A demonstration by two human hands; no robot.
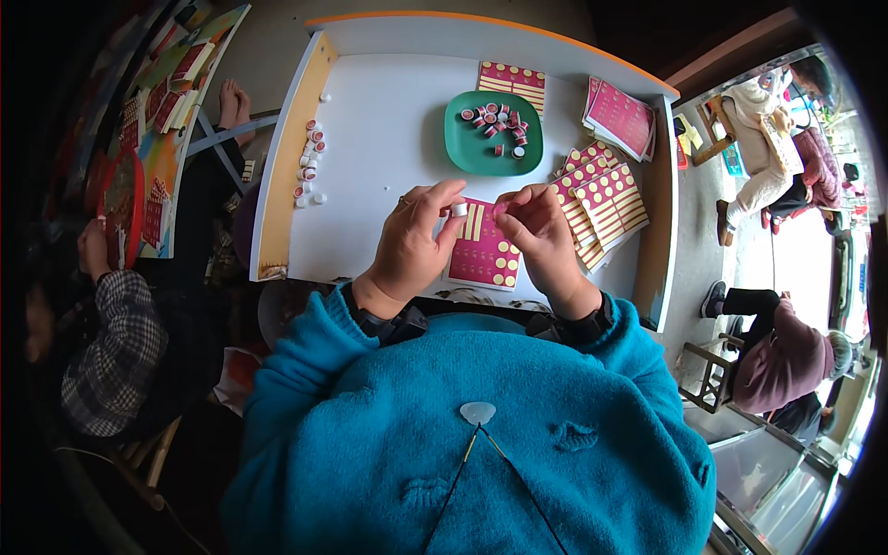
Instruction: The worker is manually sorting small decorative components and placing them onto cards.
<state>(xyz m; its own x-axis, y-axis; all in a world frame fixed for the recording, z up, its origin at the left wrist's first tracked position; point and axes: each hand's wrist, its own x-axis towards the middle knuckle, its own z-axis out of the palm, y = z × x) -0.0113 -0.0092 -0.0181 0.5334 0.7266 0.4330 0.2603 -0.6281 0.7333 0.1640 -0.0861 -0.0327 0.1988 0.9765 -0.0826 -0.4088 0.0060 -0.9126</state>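
Observation:
My left hand (404, 248) pinches a small white jar (461, 209) between thumb and fingers. Close to it, my right hand (548, 239) grips a small magenta sticker (500, 210) by the fingertips; the two hands are apart. Beneath them lies a magenta sheet of stickers (483, 264) with cream round labels and strips, some spots on it bare of labels. Beyond my hands a green square plate (460, 157) carries several small jars with red-and-white labels (499, 150).
Labelled jars (309, 166) line the left wall of the white, wood-edged tray (356, 111). Stacked sticker sheets (606, 205) and pink printed sheets (622, 116) lie at right. A person in a checked sleeve (116, 324) works at left beside a red round tray (139, 199). Other people sit at right.

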